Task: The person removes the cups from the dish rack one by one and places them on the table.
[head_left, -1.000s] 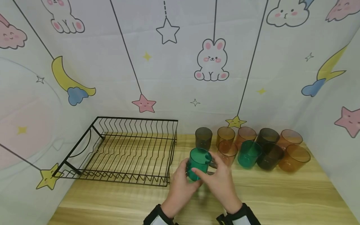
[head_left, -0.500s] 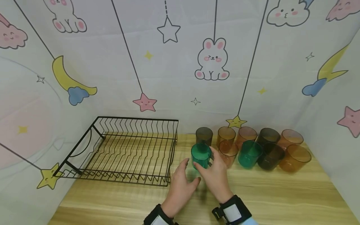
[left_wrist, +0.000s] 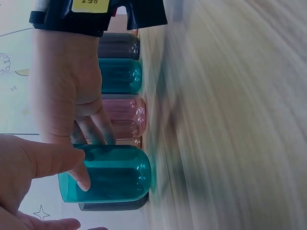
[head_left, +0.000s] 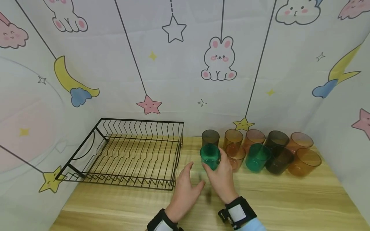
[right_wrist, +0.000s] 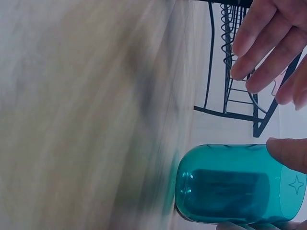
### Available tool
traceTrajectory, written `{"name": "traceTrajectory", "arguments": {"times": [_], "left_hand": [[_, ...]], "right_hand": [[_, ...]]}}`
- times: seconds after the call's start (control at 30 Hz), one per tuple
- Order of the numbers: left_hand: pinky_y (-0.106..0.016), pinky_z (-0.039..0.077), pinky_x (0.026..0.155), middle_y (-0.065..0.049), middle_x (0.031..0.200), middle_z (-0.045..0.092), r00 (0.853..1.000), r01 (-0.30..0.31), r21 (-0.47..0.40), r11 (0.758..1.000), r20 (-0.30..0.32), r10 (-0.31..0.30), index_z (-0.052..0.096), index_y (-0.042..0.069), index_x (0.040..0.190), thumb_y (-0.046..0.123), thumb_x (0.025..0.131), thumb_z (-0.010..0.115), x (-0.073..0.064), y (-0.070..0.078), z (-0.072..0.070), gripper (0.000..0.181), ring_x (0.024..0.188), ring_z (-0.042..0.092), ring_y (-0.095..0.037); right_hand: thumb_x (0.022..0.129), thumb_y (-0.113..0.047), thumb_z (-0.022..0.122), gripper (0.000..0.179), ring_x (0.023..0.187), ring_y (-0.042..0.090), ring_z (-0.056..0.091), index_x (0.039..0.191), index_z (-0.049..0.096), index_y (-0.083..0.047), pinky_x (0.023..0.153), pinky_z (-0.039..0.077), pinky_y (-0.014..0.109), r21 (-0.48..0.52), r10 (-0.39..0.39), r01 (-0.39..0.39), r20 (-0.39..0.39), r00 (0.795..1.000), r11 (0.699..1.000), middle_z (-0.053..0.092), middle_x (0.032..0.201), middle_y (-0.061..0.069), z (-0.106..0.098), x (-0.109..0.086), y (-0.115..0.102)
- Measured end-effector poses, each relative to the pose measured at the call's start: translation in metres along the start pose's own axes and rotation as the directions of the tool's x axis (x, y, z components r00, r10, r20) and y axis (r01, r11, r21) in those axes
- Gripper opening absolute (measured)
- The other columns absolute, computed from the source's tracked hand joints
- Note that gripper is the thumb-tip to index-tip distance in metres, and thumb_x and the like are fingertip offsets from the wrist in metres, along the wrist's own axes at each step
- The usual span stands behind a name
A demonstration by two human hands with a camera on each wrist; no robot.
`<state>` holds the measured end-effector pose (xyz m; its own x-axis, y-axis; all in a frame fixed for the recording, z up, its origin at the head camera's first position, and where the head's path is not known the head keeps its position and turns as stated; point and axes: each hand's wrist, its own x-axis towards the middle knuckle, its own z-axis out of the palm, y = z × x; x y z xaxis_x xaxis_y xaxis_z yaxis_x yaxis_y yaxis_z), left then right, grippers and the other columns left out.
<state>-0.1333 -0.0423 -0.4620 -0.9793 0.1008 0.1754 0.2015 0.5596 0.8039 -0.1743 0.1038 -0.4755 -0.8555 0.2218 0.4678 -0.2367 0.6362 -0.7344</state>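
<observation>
A see-through green cup (head_left: 210, 156) is upright in front of a dark grey cup (head_left: 210, 137). My right hand (head_left: 222, 179) holds it from the right, thumb on the near side and fingers round the far side. In the right wrist view, the green cup (right_wrist: 225, 187) has its base at the tabletop; whether it touches is hard to tell. My left hand (head_left: 186, 189) is to the left of the cup and apart from it in the head view, fingers spread and holding nothing. Its fingers (right_wrist: 261, 52) appear near the rack in the right wrist view.
To the left stands a black wire dish rack (head_left: 130, 154). Two rows of amber, pink, grey and green cups (head_left: 258, 157) fill the right side, close beside my right hand. A printed cloth (head_left: 179, 70) hangs behind the wooden table (head_left: 274, 205).
Both hands were on the green cup a second ago. My left hand has let go of it, and my right hand has moved it back, towards the dark grey cup.
</observation>
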Motion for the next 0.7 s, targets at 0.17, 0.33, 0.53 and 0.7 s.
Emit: {"name": "traceTrajectory", "arguments": {"times": [0.17,0.33,0.53,0.7], "left_hand": [[-0.04,0.038,0.094,-0.011,0.135,0.044,1.0,0.003,-0.002,1.0,0.0,-0.003,0.035,0.009,0.141,0.025,0.079,0.072,-0.0006,-0.0013,0.0,0.074,0.123,0.04,-0.024],[-0.039,0.038,0.095,-0.011,0.136,0.043,1.0,0.0,-0.005,1.0,0.0,0.0,0.035,0.01,0.141,0.023,0.08,0.072,-0.0011,-0.0023,0.0002,0.073,0.123,0.04,-0.023],[-0.039,0.039,0.094,-0.011,0.136,0.044,1.0,-0.013,-0.004,1.0,-0.006,0.013,0.036,0.009,0.14,0.024,0.08,0.072,-0.002,-0.0015,-0.0007,0.072,0.123,0.04,-0.024],[-0.04,0.038,0.094,-0.01,0.137,0.042,0.999,-0.04,-0.004,0.999,-0.01,0.04,0.035,0.01,0.141,0.025,0.08,0.072,-0.0033,0.0018,-0.0027,0.073,0.123,0.039,-0.024]], "right_hand": [[0.074,-0.029,0.078,0.075,0.113,0.022,0.047,0.133,0.04,-0.003,0.093,0.038,0.043,-0.002,0.006,-0.006,0.0,1.0,1.0,0.051,0.123,0.01,0.0008,0.0006,0.0018],[0.075,-0.029,0.077,0.076,0.115,0.022,0.046,0.134,0.038,-0.002,0.095,0.037,0.043,-0.006,0.032,-0.032,0.012,0.999,0.999,0.05,0.125,0.011,0.0016,0.0005,0.0026],[0.078,-0.032,0.074,0.08,0.118,0.025,0.044,0.139,0.033,-0.003,0.096,0.037,0.045,-0.014,0.061,-0.06,0.032,0.998,0.998,0.046,0.131,0.013,0.0018,0.0,0.0026],[0.077,-0.033,0.075,0.085,0.12,0.027,0.043,0.142,0.029,-0.003,0.096,0.037,0.047,-0.027,0.055,-0.054,0.035,0.998,0.998,0.043,0.135,0.015,0.001,-0.001,0.0032]]}}
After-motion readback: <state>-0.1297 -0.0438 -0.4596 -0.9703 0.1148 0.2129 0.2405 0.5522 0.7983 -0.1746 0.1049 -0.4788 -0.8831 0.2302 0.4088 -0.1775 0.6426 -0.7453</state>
